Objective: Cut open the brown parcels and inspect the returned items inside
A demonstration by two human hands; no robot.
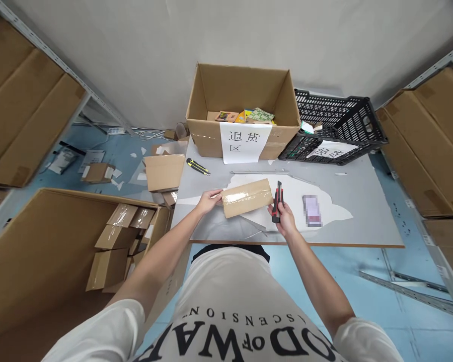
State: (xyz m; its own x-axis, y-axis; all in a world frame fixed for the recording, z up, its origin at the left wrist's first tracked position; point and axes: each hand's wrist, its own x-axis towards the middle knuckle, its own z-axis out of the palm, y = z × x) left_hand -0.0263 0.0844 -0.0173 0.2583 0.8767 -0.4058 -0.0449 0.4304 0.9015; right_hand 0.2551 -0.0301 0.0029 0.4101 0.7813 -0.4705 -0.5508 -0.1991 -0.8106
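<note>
A small taped cardboard box point(246, 198) is held over the table, slightly tilted, with clear tape shining along its top. My left hand point(209, 201) grips its left end between thumb and fingers. In my right hand point(286, 217) is a red and black utility knife point(277, 203), pointing away from me, beside the box's right end. The fingers of that hand also reach close to the box; whether they press on it I cannot tell. A yellow and black utility knife point(198, 166) lies on the table to the left.
A large carton point(207, 136) with a paper sign holds colourful packets at the back. Right of it is a black plastic crate point(373, 131). A blurred phone-like object point(312, 210) lies on the grey table point(377, 221). A big carton point(56, 201) at left contains several small boxes.
</note>
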